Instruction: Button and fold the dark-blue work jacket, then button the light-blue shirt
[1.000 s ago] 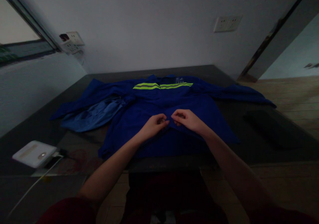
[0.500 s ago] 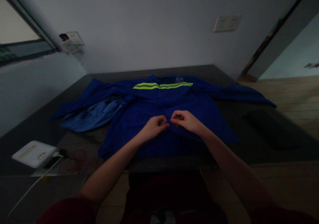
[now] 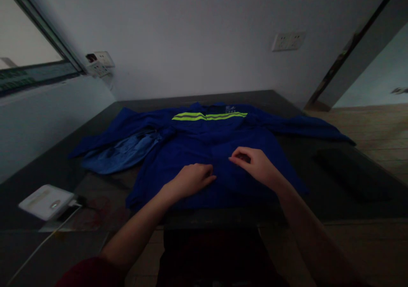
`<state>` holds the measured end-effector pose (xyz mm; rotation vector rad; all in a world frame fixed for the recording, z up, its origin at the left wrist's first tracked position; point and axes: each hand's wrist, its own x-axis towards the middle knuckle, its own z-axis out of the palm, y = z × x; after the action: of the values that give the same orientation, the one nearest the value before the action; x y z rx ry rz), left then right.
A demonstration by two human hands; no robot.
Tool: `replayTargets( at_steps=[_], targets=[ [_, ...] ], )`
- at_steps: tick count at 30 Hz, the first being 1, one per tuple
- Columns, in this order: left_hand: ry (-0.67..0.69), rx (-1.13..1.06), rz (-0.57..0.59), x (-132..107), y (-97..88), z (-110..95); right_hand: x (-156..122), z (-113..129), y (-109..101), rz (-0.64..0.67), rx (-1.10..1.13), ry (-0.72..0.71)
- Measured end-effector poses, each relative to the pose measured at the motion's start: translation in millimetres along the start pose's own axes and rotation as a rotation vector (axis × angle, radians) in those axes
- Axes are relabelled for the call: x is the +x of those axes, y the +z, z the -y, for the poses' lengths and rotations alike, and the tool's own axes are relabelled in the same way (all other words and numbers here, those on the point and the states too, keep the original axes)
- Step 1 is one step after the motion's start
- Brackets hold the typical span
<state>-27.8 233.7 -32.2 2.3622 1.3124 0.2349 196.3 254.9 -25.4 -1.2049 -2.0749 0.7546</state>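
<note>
One blue jacket (image 3: pixel 194 140) lies spread at your twelve o'clock; over it, your left hand (image 3: pixel 191 180) has thumb and fingers apart; whether your right hand (image 3: pixel 253 163) pinches it, I cannot tell.

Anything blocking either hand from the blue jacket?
Nothing visible. The left hand and right hand are both right over the front of the blue jacket, nothing seen in between; contact under the fingers is unclear. The white device and dark flat item sit off to either side.
</note>
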Motion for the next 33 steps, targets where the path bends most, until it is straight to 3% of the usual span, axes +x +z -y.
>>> replayTargets(
  at_steps=[3, 6, 12, 16, 23, 29, 33],
  targets=[
    [-0.038, 0.118, -0.006, -18, -6.1, -1, -28, -8, -25, -0.073, -0.062, 0.019],
    [-0.075, 0.107, -0.026, -47, -10.3, 13, -66, -34, -48, -0.161, -0.176, 0.081],
    [-0.273, 0.197, -0.241, -134, -4.1, 83, -137, -101, -74, -0.193, -0.339, 0.138],
    [-0.312, 0.296, -0.268, -170, 6.0, 116, -149, -121, -69, -0.188, -0.310, 0.148],
    [-0.378, 0.254, -0.239, -162, 6.2, 121, -133, -128, -54, -0.266, -0.329, 0.186],
    [-0.358, 0.123, -0.211, -158, -5.3, 117, -134, -131, -61, -0.178, -0.310, 0.143],
    [-0.356, -0.060, -0.184, -162, -16.3, 119, -136, -133, -64, -0.203, -0.246, 0.162]
  ],
)
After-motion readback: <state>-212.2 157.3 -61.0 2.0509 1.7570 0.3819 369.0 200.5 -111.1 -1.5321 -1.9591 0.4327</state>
